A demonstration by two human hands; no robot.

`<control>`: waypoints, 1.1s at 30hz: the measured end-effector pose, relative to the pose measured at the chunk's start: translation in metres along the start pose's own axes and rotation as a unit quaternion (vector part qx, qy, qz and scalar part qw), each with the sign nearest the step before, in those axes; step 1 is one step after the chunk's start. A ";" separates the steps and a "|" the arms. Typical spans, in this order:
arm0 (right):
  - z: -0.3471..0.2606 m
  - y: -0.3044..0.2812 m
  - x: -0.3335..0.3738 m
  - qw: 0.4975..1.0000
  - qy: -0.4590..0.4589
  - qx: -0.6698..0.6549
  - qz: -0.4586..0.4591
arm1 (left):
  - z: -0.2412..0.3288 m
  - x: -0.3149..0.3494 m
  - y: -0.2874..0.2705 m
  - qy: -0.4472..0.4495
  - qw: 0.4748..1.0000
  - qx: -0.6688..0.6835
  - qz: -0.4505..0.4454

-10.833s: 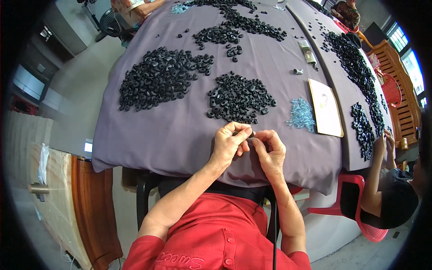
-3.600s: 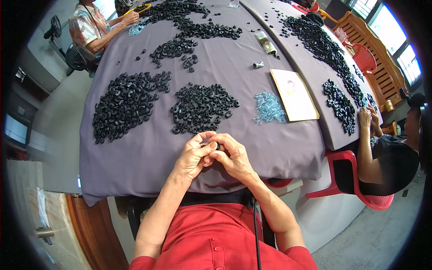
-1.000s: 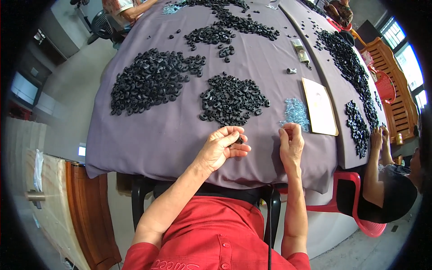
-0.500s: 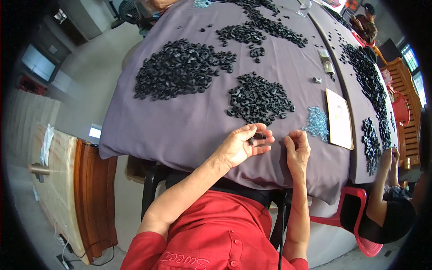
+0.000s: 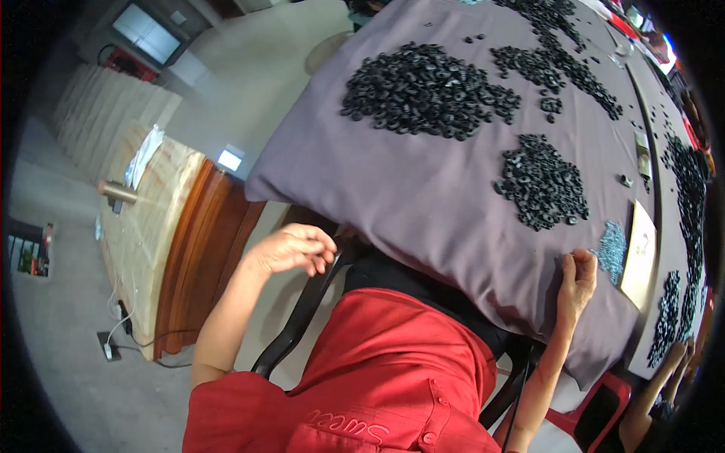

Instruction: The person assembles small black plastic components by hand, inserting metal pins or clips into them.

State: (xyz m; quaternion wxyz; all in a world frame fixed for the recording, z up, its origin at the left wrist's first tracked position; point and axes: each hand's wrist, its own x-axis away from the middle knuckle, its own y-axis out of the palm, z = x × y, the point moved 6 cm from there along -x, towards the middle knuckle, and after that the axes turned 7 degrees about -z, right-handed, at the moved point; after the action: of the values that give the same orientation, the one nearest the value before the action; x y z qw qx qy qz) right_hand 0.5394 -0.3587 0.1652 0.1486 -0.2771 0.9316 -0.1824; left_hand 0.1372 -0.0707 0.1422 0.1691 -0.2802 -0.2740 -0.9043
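My left hand (image 5: 298, 250) is off the table's near left edge, above the black chair arm (image 5: 308, 321). Its fingers are loosely bent and apart, and I see no piece in them. Over the cloth near the front edge, my right hand (image 5: 578, 281) has thumb and fingertips pinched together; whatever is between them is too small to make out. Beside it lies a pile of small light-blue pieces (image 5: 612, 248). A heap of small black plastic pieces (image 5: 540, 181) sits just beyond, with a larger heap of black pieces (image 5: 427, 90) farther left.
A purple-grey cloth (image 5: 423, 177) covers the table. A flat pale board (image 5: 640, 255) lies right of the blue pile, near a small tube-like packet (image 5: 643, 155). More black pieces (image 5: 689, 204) cover the adjoining table, where another person's hands (image 5: 674, 370) are working. A wooden cabinet (image 5: 204, 264) stands left.
My left hand has moved left, from over the cloth to past the table edge; the black pieces it held no longer show. My right hand stays pinched by the blue pile. The view has turned left.
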 end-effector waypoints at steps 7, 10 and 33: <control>-0.002 0.001 -0.002 1.000 -0.005 0.001 -0.003 | -0.049 -0.002 -0.134 0.074 0.942 0.056 0.323; -0.008 0.002 -0.001 0.999 0.004 0.032 -0.001 | -0.060 -0.024 -0.165 0.065 0.916 -0.037 0.394; -0.014 -0.009 -0.002 0.997 -0.030 -0.063 0.035 | 0.098 -0.063 0.150 0.141 0.833 -0.530 0.081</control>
State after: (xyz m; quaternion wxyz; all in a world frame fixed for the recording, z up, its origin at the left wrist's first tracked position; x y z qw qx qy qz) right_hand 0.5397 -0.3607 0.1817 0.1651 -0.2582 0.9455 -0.1098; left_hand 0.2962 -0.1221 0.2324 0.1040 -0.2179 0.2973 -0.9237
